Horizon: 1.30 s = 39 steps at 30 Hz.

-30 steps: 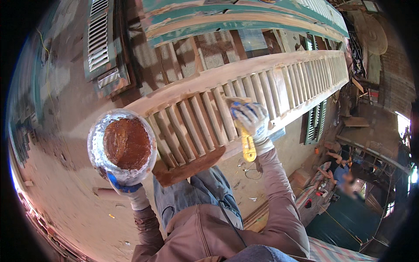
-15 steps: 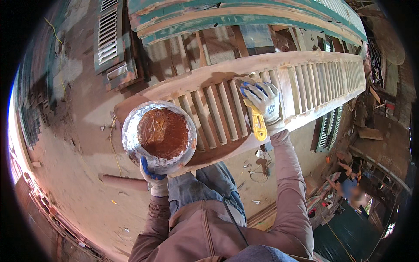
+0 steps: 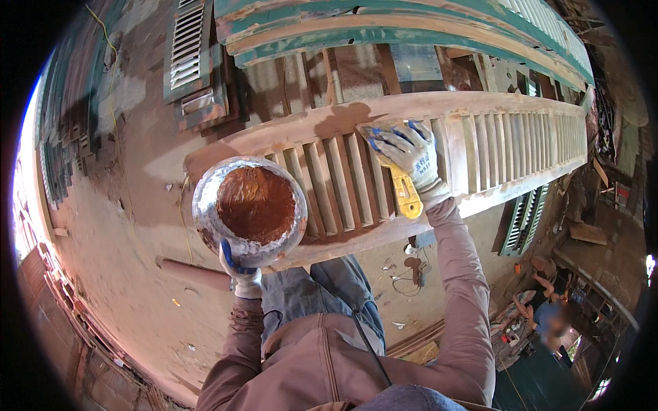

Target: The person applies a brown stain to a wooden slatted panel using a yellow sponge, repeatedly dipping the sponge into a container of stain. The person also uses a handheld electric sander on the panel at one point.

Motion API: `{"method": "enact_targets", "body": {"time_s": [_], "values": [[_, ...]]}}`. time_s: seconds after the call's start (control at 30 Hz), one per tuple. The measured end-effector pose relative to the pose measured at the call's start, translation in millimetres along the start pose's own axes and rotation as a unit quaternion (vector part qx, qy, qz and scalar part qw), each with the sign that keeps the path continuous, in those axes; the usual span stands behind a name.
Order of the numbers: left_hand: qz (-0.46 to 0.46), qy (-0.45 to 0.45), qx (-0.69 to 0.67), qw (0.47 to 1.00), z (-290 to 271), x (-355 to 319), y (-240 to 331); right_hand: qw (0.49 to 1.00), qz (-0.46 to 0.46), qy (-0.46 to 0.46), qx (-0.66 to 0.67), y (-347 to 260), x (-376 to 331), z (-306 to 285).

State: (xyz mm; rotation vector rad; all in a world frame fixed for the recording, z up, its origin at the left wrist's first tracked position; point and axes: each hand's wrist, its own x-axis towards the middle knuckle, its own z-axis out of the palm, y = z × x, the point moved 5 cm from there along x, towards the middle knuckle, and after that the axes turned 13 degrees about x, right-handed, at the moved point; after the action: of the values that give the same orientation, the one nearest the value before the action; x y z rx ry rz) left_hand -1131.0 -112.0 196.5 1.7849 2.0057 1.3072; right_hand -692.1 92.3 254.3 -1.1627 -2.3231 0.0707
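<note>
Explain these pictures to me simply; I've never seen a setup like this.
There is no robot here: these are a person's two gloved hands. The camera sits on the person's head and looks down; its wide lens bends straight edges. The left hand holds a metal bowl containing reddish-brown paste. The right hand holds a yellow-handled tool over the slats of a long wooden shutter; the fingers partly hide its working end. Beyond lie green-painted panels.

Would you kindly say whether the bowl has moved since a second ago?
Yes, to the right: judged against the pale louvred shutter, the bowl now covers more of the shutter's left end.
</note>
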Motion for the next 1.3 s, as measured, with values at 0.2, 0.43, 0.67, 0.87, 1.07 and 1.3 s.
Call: {"method": "enact_targets", "body": {"time_s": [0.2,0.43,0.67,0.87,1.07,1.3], "values": [[-0.074,0.022,-0.038,0.996,3.2,-5.6,-5.0,0.998,-0.013,-0.055,0.016,-5.0,-1.5,2.8],[-0.03,0.012,-0.012,0.999,3.4,-3.3,2.4,1.0,0.018,-0.006,-0.007,17.7,3.9,-9.3],[-0.034,0.022,-0.031,0.999,3.4,-5.3,1.8,0.999,-0.024,-0.023,0.042,-9.8,22.2,10.2],[-0.056,0.021,-0.001,0.998,-0.5,-14.2,-9.8,0.997,-0.03,-0.061,0.029,-30.4,15.4,21.7],[-0.028,0.002,-0.032,0.999,1.0,-8.1,-4.5,0.998,-0.026,-0.003,0.054,-24.8,30.0,0.2],[-0.052,0.002,-0.013,0.999,-1.2,-13.2,-9.1,0.995,-0.058,-0.053,0.055,-35.9,50.7,27.6]]}}
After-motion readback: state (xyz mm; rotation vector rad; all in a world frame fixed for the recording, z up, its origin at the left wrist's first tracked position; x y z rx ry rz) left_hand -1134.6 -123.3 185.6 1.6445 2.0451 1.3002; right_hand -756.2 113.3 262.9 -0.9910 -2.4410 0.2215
